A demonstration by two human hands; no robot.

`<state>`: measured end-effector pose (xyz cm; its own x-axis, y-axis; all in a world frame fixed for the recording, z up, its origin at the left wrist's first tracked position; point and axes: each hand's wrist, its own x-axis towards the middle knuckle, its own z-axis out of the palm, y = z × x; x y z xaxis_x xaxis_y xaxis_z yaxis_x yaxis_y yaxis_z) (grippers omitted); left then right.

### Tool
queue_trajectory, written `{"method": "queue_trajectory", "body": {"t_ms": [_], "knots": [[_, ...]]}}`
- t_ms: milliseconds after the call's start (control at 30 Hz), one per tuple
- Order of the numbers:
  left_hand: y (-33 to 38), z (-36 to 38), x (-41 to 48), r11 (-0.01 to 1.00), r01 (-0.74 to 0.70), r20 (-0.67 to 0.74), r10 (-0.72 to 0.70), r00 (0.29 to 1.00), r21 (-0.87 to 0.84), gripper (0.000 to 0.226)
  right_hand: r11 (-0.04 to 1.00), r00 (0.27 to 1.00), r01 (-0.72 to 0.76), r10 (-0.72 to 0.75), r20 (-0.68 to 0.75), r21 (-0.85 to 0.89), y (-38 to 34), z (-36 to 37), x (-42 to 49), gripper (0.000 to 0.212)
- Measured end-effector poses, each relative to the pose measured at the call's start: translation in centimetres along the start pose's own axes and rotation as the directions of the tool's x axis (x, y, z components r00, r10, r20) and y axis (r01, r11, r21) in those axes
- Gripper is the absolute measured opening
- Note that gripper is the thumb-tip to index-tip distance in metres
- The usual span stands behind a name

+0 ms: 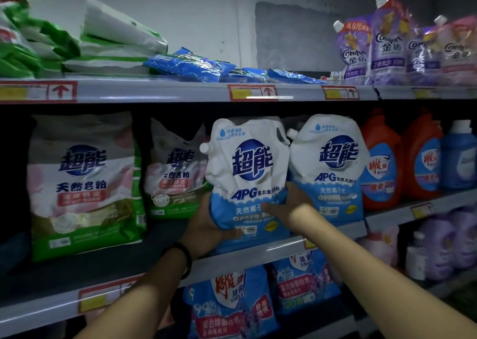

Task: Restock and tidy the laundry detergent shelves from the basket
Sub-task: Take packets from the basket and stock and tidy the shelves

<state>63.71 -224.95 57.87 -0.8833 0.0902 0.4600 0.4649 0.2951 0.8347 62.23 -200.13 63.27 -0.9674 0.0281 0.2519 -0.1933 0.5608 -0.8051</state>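
Forearms reach up from the bottom edge, with a black wristband [182, 257] on the left one. Step in hand, as I read it: seating the white-and-blue spout pouch [247, 163] on the middle shelf [160, 238]. Cannot tell if its base bears on the shelf yet.

Left of it are green-and-pink powder bags [85, 184], and just beside it on the right a matching pouch [333, 163].

To do it well: base flat, label forward, front flush with its twin, and ease off slowly so it doesn't slump.

- Left hand [206, 229]: cupped under the lower left corner, thumb curled across the front.
- Right hand [286, 204]: wrapped round the right edge at mid-height, thumb on the label.

Basket not in view.
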Motion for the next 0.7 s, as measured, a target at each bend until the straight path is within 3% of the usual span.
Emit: {"method": "queue_trajectory", "body": {"t_ms": [200,533,633,700], "knots": [[-0.2,2.4,1.2,1.000,-0.012,-0.002,0.012,1.000,-0.011,0.103,0.995,0.997,-0.067,0.064,-0.034,-0.074,0.7,-1.3,1.1,0.086],[0.3,3.9,1.8,0.998,0.012,0.037,-0.014,0.999,0.061,0.102,0.987,0.984,-0.151,0.145,-0.103,-0.054,0.5,-1.2,-0.3,0.069],[0.4,3.7,0.9,0.990,0.070,0.039,-0.075,0.996,0.125,0.103,0.982,0.980,-0.180,0.174,-0.091,-0.060,0.1,-0.5,-1.9,0.065],[0.7,3.1,0.1,0.960,0.086,0.034,-0.098,0.995,0.267,0.093,0.977,0.977,-0.191,0.180,-0.115,-0.092,0.0,0.2,-3.1,0.062]]}}
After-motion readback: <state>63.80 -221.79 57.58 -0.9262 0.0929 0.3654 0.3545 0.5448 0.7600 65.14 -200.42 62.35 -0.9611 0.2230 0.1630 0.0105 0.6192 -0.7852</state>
